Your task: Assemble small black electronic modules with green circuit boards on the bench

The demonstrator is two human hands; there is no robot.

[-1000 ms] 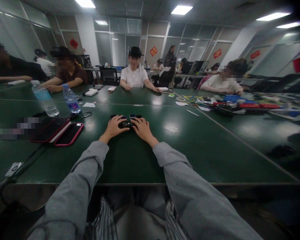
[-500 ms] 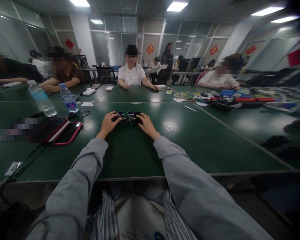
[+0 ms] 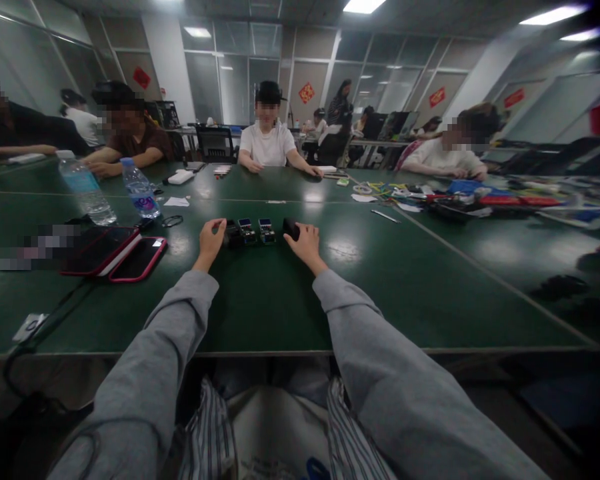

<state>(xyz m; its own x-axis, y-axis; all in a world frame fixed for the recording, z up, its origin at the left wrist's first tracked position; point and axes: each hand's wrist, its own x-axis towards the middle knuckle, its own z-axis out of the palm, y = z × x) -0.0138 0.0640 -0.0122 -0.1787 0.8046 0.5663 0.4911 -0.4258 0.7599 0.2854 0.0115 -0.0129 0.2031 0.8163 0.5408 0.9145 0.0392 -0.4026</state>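
My right hand point(image 3: 305, 245) grips a small black block-like piece point(image 3: 291, 229) between thumb and fingers, held just right of two small circuit boards with screens. The right board point(image 3: 267, 232) lies apart from that hand. Beside it is the left board point(image 3: 247, 231), with a dark piece point(image 3: 233, 233) at its left side; I cannot tell whether they touch. My left hand point(image 3: 211, 241) is just left of this dark piece, fingers bent and apparently holding nothing. Its fingertips are close to the piece, and the exact gap is unclear.
Two water bottles point(image 3: 141, 193), a red-edged phone point(image 3: 139, 260) and a larger red-edged device point(image 3: 100, 251) are at the left of the green table point(image 3: 270, 307). Cables and tools point(image 3: 460, 197) pile up at the right. A pen-like stick point(image 3: 385, 216) lies nearer. Several people sit around.
My hands have moved apart. My left hand has come off the dark piece at the left board. My right hand has shifted right with a black piece, away from the right board.
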